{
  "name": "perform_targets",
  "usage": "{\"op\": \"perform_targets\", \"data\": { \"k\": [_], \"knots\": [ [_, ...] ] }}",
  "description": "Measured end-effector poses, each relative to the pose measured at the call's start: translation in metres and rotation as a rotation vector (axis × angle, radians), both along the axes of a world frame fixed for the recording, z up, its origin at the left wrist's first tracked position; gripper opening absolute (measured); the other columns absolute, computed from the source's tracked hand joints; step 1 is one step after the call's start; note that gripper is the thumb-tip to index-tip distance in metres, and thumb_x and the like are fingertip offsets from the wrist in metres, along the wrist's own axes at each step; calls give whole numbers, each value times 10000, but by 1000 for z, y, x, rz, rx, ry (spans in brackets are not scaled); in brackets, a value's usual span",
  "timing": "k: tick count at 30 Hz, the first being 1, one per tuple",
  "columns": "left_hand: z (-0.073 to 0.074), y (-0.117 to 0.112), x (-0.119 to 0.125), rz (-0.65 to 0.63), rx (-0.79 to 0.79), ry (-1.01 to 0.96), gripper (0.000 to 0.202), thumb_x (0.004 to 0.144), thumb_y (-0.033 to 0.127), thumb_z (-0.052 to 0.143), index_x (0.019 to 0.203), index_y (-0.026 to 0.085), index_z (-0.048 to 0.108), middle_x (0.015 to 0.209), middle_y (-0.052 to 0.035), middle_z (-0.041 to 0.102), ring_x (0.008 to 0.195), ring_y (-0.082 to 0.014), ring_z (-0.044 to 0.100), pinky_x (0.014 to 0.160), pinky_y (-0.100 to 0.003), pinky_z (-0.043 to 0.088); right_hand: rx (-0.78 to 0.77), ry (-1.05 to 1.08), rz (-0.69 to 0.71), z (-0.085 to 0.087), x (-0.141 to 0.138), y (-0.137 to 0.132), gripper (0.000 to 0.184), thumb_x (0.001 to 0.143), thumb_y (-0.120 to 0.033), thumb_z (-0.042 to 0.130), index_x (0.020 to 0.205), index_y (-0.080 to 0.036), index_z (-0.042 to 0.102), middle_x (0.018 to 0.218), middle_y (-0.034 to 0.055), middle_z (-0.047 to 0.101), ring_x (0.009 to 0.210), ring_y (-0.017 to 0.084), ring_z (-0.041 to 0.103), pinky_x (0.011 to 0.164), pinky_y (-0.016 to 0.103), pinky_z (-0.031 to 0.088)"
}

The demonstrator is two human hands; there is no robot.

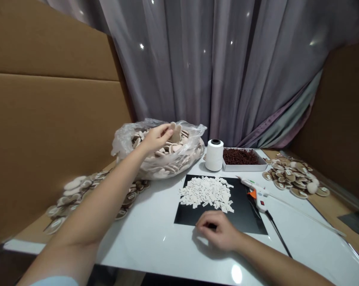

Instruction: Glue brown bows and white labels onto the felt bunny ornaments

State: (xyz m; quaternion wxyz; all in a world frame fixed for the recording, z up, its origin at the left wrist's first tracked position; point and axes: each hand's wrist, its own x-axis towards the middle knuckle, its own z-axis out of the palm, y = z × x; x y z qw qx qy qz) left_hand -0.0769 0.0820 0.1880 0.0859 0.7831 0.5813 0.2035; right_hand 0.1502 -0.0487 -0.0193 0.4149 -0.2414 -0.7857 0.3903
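Beige piece [176, 134], in left grip [156, 139], over bag [123, 137]

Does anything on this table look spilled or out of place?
Nothing looks damaged. The loose heap of small white labels is a little untidy: a few at the left poke past the edge of the black mat beneath. The glue gun lies on its side, a long glue stick jutting from its back.

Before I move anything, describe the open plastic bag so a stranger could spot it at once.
Find the grey curtain behind the white table. Before it, left of the white thread cone, sits the plastic bag with the left hand over its opening. Unlike the cone, it is crumpled, see-through and full of pale pieces.
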Motion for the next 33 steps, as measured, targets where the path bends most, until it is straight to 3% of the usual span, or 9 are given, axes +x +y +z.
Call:
{"op": "perform_targets", "data": {
  "k": [2, 4, 5, 7, 9, 15, 21, 27, 33],
  "knots": [
    [-21, -32, 11, -221, -159, 19, 350, 900, 400, 446, 1179, 221, 557, 1034, -26, 646, 832, -160, 596, 669, -239, 453, -48, 140, -82, 14, 13, 4, 132, 821, -188, 503, 737, -177, 605, 777, 61, 654, 748, 169, 618, 691, 285, 483],
    [-57, -60, 25, -643, -537, 116, 357, 838, 395, 560, 1160, 241, 577, 879, -10, 661, 700, -140, 586, 576, -214, 426, -24, 217, -185, 32, 28, 11, 170, 850, -213, 475, 701, -188, 553, 789, 58, 609, 787, 181, 599, 721, 314, 474],
    [-76, -71, 31, -728, -623, 142, 366, 816, 381, 594, 1152, 236, 580, 787, 1, 650, 637, -132, 567, 531, -205, 397, 13, 169, -225, 42, 36, 14, 182, 855, -209, 475, 686, -189, 541, 806, 58, 597, 815, 186, 587, 745, 325, 463],
    [-110, -83, 38, -759, -712, 153, 321, 793, 349, 626, 1084, 216, 598, 706, 14, 630, 577, -123, 544, 486, -192, 363, 42, -11, -209, 57, 48, 20, 168, 847, -174, 498, 688, -187, 552, 872, 61, 599, 870, 191, 577, 787, 334, 446],
    [-132, -80, 35, -740, -630, 76, 267, 807, 326, 612, 1048, 212, 598, 821, -7, 656, 652, -132, 574, 537, -198, 394, 19, -178, -148, 65, 53, 23, 150, 839, -140, 515, 715, -188, 584, 911, 56, 610, 891, 184, 578, 803, 327, 444],
    [-146, -59, 4, -740, -39, -296, 252, 913, 297, 457, 837, 157, 652, 767, -53, 597, 702, -140, 553, 652, -245, 436, -32, -399, -47, 46, 37, 12, 103, 809, -146, 602, 814, -208, 685, 1042, 61, 589, 1005, 189, 544, 868, 332, 440],
    [-175, -88, 19, -996, -71, -116, 183, 780, 378, 661, 879, 236, 718, 749, -23, 490, 661, -131, 470, 585, -246, 381, -32, -475, -10, 25, 25, 2, 103, 774, -261, 688, 865, -230, 726, 1009, 66, 556, 1004, 213, 492, 870, 376, 422],
    [-203, -90, 27, -816, 66, -115, 225, 840, 386, 577, 750, 225, 705, 675, 8, 377, 600, -123, 375, 510, -234, 284, 74, -391, -134, 6, 18, 4, 129, 797, -167, 636, 870, -221, 728, 957, 75, 567, 949, 216, 488, 778, 361, 441],
    [-201, -88, 26, -792, 73, -147, 230, 839, 396, 583, 747, 218, 698, 651, 20, 351, 604, -116, 362, 513, -223, 274, 101, -347, -222, 3, 14, 9, 98, 796, -170, 637, 832, -198, 724, 875, 71, 576, 852, 203, 503, 718, 347, 447]
  ]
}}
